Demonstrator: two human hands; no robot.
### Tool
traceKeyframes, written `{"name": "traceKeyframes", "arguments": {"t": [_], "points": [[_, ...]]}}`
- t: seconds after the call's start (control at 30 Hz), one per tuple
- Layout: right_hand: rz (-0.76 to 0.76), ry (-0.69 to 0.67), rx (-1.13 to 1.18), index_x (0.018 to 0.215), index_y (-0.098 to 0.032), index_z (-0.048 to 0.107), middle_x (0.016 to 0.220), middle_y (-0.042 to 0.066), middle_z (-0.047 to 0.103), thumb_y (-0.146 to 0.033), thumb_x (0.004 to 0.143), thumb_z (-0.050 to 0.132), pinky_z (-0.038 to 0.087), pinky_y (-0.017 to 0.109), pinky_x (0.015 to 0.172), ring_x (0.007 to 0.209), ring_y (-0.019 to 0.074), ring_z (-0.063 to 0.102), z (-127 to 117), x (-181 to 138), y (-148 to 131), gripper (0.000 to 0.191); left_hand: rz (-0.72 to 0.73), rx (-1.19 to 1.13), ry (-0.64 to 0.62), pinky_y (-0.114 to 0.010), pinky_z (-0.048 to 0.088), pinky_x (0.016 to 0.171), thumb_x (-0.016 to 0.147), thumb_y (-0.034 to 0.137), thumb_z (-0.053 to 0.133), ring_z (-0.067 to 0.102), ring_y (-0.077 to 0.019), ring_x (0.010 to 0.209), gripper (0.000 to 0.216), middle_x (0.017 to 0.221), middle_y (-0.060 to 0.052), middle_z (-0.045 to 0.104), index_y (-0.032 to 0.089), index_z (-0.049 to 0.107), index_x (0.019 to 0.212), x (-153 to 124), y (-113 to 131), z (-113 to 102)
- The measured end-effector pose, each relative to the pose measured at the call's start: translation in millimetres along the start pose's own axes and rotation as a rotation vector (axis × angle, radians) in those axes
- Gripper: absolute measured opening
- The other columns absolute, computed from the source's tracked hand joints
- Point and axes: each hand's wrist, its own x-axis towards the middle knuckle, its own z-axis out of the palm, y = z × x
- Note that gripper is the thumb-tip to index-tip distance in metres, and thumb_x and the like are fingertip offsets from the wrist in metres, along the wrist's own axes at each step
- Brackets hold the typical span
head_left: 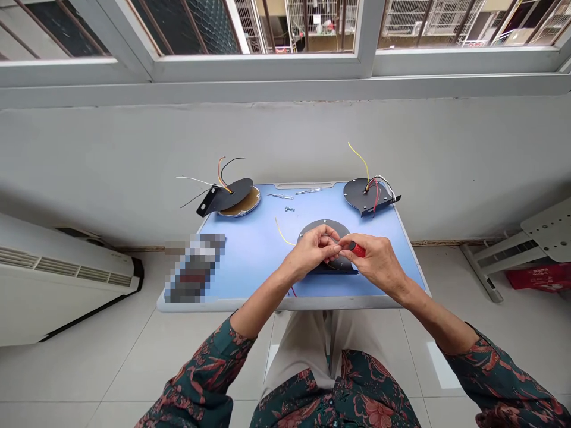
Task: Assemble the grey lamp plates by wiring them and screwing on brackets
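A round dark plate (321, 228) with yellow and red wires lies on the small blue table (250, 261) in front of me. My left hand (312, 249) rests over its middle with the fingers pinched together on something too small to name. My right hand (375, 258) is closed round a red-handled tool (357, 248), whose tip points at the left fingertips above the plate.
Two more dark wired plates sit at the back: one (229, 196) on the left atop a brass-coloured disc, one (368, 195) on the right. Loose screws (289, 208) and small metal pieces (307, 191) lie between them. A white heater (57, 279) stands on the floor left.
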Motion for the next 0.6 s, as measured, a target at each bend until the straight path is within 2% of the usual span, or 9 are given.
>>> {"name": "traceKeyframes", "arguments": {"t": [0.1,0.2,0.3,0.43,0.5,0.6], "points": [[0.096,-0.019,0.014,0.083,-0.023,0.075,0.058,-0.004,0.057,-0.031,0.085,0.066,0.036,0.024,0.058,0.055,0.0106,0.045,-1.0,1.2,-1.6,0.013,0.010,-0.002,-0.005,-0.021,0.043,0.057,0.083,0.036,0.073,0.055,-0.0081,0.060,0.029,0.066,0.004,0.063,0.018,0.055,0.096,-1.0,0.5,-1.3],[0.135,-0.033,0.044,0.078,-0.022,0.076,0.052,-0.006,0.045,-0.032,0.083,0.066,0.031,0.024,0.054,0.053,0.0095,0.036,-2.0,1.5,-3.8,0.014,0.009,-0.009,-0.016,-0.020,0.043,0.055,0.081,0.037,0.075,0.056,-0.0083,0.059,0.031,0.063,0.005,0.061,0.018,0.055,0.095,-1.0,0.1,-2.1],[0.162,-0.041,0.077,0.076,-0.021,0.076,0.052,-0.007,0.041,-0.033,0.081,0.067,0.029,0.024,0.053,0.053,0.0091,0.034,-3.7,2.5,-5.5,0.016,-0.010,-0.039,-0.003,-0.020,0.042,0.052,0.081,0.035,0.076,0.057,-0.0084,0.056,0.030,0.061,0.005,0.062,0.018,0.055,0.094,0.9,-1.9,-0.9],[0.234,-0.091,0.153,0.073,-0.019,0.075,0.054,-0.005,0.046,-0.037,0.078,0.068,0.030,0.024,0.054,0.055,0.0092,0.036,-7.3,5.5,-5.3,0.020,-0.024,-0.046,0.016,-0.020,0.044,0.051,0.083,0.031,0.071,0.060,-0.0110,0.056,0.024,0.060,0.003,0.064,0.018,0.054,0.094,4.2,-4.7,3.1],[0.269,-0.113,0.159,0.071,-0.019,0.074,0.055,-0.005,0.049,-0.038,0.077,0.068,0.031,0.024,0.053,0.055,0.0094,0.037,-8.7,6.1,-2.9,0.021,-0.003,0.041,0.014,-0.023,0.047,0.054,0.089,0.030,0.062,0.062,-0.0124,0.058,0.015,0.064,0.001,0.066,0.019,0.054,0.092,3.6,-3.7,2.9],[0.282,-0.116,0.087,0.070,-0.020,0.073,0.054,-0.005,0.050,-0.034,0.076,0.066,0.032,0.024,0.054,0.055,0.0097,0.040,-9.1,4.3,3.2,0.017,0.167,0.452,0.015,-0.027,0.050,0.066,0.094,0.023,0.050,0.064,-0.0148,0.070,0.011,0.077,-0.003,0.070,0.019,0.059,0.091,-3.0,1.2,-5.2]]}}
